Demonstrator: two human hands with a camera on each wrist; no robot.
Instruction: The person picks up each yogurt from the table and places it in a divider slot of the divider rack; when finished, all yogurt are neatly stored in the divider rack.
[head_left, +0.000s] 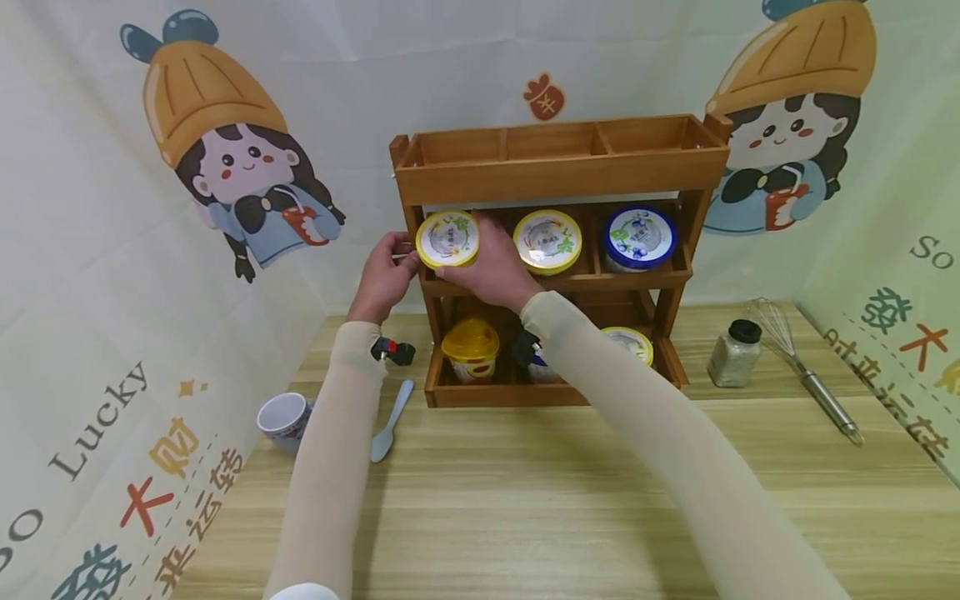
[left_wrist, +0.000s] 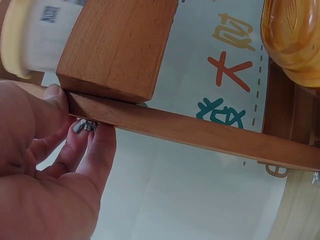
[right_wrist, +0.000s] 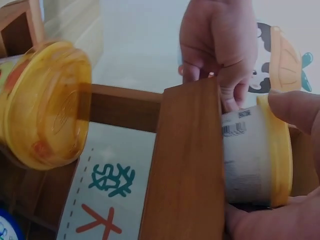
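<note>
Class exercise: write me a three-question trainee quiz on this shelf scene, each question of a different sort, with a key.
1. True or false: the right hand holds a blue-lidded tub.
2. Which hand grips the rack at its left post? A) left B) right
3. Fill in: the whisk lies on the table beside a ____.

Key: 1. False, it holds the yellow-lidded tub. 2. A, the left hand. 3. Shaker.

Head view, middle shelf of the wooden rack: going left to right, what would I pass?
Left hand at the rack's left post → yellow-lidded tub held by the right hand → second yellow-lidded tub → blue-lidded tub.
</note>
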